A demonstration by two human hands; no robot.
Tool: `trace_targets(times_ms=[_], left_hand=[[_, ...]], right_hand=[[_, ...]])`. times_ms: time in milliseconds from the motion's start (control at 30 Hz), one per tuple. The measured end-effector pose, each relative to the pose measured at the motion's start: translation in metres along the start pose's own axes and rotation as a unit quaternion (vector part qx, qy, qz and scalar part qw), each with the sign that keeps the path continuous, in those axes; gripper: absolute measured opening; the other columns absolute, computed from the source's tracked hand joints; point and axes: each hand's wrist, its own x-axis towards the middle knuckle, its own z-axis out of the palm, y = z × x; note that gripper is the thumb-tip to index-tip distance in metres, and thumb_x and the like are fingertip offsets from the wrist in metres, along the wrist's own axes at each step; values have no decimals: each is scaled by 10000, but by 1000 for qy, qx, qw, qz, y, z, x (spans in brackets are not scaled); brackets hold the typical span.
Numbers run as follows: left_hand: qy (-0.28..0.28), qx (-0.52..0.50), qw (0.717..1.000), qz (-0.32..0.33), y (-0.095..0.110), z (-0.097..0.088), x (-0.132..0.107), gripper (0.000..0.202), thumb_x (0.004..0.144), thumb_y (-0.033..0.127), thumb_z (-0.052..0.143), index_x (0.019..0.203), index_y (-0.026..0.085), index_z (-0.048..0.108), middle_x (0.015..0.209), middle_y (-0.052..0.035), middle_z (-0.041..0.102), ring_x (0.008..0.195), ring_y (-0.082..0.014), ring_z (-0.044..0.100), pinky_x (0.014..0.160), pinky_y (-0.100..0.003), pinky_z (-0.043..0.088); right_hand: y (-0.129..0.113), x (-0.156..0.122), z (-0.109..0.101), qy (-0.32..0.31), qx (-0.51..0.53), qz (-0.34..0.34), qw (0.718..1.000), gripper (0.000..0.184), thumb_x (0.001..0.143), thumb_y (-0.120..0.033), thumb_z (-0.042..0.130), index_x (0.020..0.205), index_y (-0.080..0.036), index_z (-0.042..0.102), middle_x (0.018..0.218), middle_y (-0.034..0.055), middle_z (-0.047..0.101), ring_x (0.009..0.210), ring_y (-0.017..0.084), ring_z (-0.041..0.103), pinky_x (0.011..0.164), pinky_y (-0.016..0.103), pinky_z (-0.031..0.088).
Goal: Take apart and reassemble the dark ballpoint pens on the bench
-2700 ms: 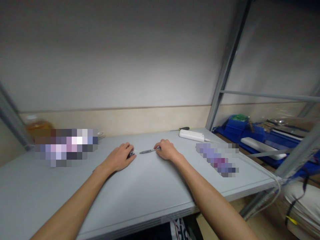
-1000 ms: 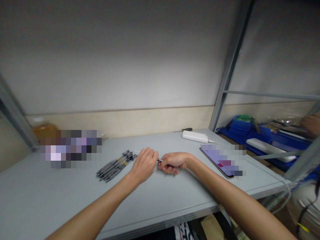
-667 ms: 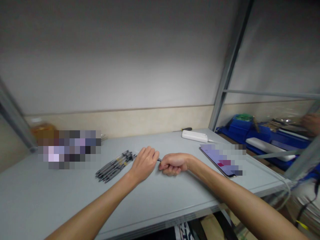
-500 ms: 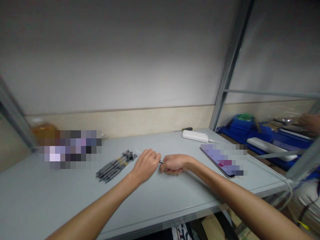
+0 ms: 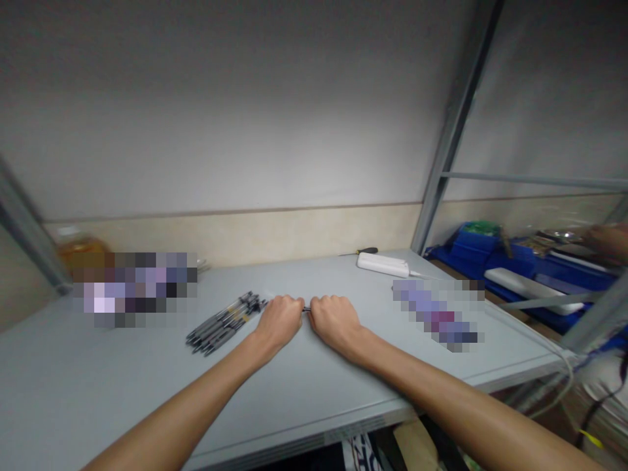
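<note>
My left hand (image 5: pixel 279 320) and my right hand (image 5: pixel 333 320) rest knuckles-up on the grey table (image 5: pixel 122 379), almost touching. Both are closed round one dark pen (image 5: pixel 307 309); only a short piece of it shows in the gap between the fists. A bundle of several dark pens (image 5: pixel 223 322) lies on the table just left of my left hand, pointing toward the near left.
A white power strip (image 5: pixel 383 263) and a small screwdriver (image 5: pixel 362 251) lie at the back right. A blurred flat item (image 5: pixel 436 315) lies right of my hands, another blurred patch (image 5: pixel 132 288) at the back left. Blue bins (image 5: pixel 490 252) fill the neighbouring shelf, where another person's hand (image 5: pixel 606 239) reaches.
2.7 s ago my hands were apart with the pen lying between them. They have come together, both fists now closed on the pen, the right hand turned knuckles-up.
</note>
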Motion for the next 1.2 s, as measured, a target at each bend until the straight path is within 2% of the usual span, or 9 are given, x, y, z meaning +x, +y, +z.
trace_targets(times_ms=[233,333,433,533,633,733,933,1033,1200], left_hand=[[-4,-46,999,-16,-3,4,2,294,823,242,363,772,158,640,780,-154,662,741,-276,634,639,-348,446],[10,-68,997,29,-7,2,-3,320,864,336,324,813,171,593,744,-112,651,708,-252,623,614,-323,430],[42,-108,988,105,-13,-1,-7,284,887,360,304,954,180,513,817,-82,636,766,-215,602,656,-291,417],[55,-125,980,147,-17,-3,-7,299,911,342,245,900,185,499,817,-74,613,776,-195,576,679,-277,395],[36,-139,980,141,-20,-2,-6,331,913,345,229,833,187,508,722,-58,592,674,-181,551,621,-265,363],[18,-204,971,121,-22,-1,-4,359,909,347,223,752,186,502,628,-25,544,578,-155,496,569,-252,321],[-7,-376,922,87,-23,-2,-4,413,885,397,239,573,182,403,531,31,422,520,-119,385,535,-242,265],[-24,-438,896,63,-24,0,-3,433,876,420,240,571,179,431,501,43,385,500,-114,358,525,-240,262],[53,-459,884,62,-27,4,-3,358,863,412,312,735,169,541,623,26,503,607,-128,444,581,-226,316]], right_hand=[[4,6,4,57,-52,-41,996,206,851,-94,337,916,-121,530,854,163,630,837,252,594,657,315,434],[5,2,5,59,-49,-27,997,172,856,-119,361,905,-134,525,843,148,627,838,237,587,656,299,431],[8,-2,6,52,-34,9,998,176,865,-152,364,912,-144,534,821,124,639,819,232,597,634,288,428],[14,-5,5,39,-25,34,998,223,886,-200,334,913,-148,548,812,117,651,777,232,610,624,292,422],[17,-3,5,30,-20,27,999,272,908,-227,289,929,-150,550,811,116,653,773,231,605,629,295,412],[16,-1,6,45,-23,8,999,285,919,-253,274,950,-162,543,826,111,644,816,230,574,646,292,396],[16,1,7,104,-52,-28,993,254,914,-256,305,914,-176,547,841,112,589,843,225,492,676,299,350],[16,0,6,150,-73,-53,985,209,903,-245,346,878,-185,545,859,101,558,854,233,455,681,316,323],[20,0,4,181,-75,-67,978,206,886,-327,399,911,-180,542,923,102,522,870,234,417,691,323,295]])
